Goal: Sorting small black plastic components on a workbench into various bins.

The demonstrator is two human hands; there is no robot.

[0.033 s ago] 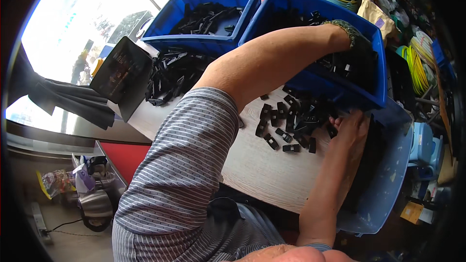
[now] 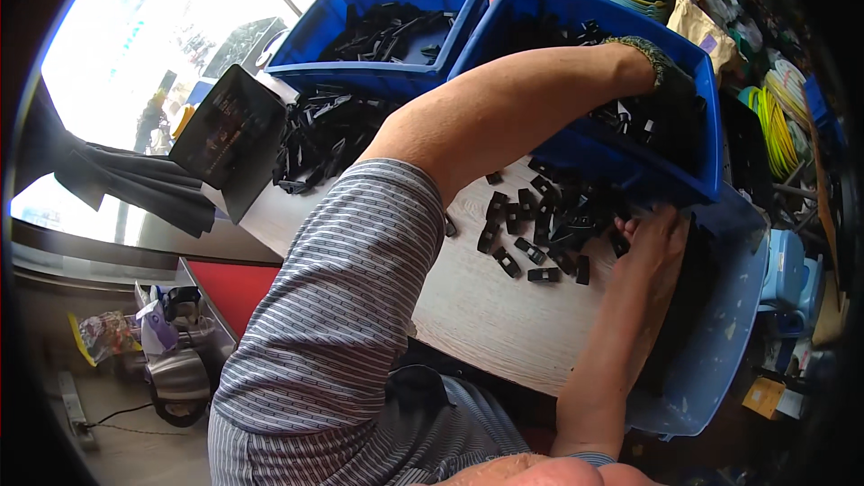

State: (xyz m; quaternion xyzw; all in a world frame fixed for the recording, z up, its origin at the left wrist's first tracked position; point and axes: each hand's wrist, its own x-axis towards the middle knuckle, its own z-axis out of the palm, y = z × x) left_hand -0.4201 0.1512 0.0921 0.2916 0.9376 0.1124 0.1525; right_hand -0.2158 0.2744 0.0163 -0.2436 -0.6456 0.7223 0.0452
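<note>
My left arm stretches across to the right-hand blue bin [image 2: 710, 139], which holds many black plastic parts. A dark patterned glove cuff shows at its wrist, and my left hand [image 2: 677, 85] is down among those parts, its fingers lost against the black. On the pale tabletop lies a loose heap of small black plastic pieces [image 2: 544, 275], blocky and buckle-like, some with shiny spots. At the heap's right edge rests my bare right hand [image 2: 655, 232], its fingers curled in. One black piece sits right at its fingertips; whether it is gripped is unclear.
A second blue bin [image 2: 360, 72] with black parts stands at the back left. Before it are a pile of black strips [image 2: 315, 139] and a dark upright screen [image 2: 225, 130]. A light-blue tub [image 2: 720, 360] stands at the right, a metal kettle [image 2: 178, 376] at the lower left.
</note>
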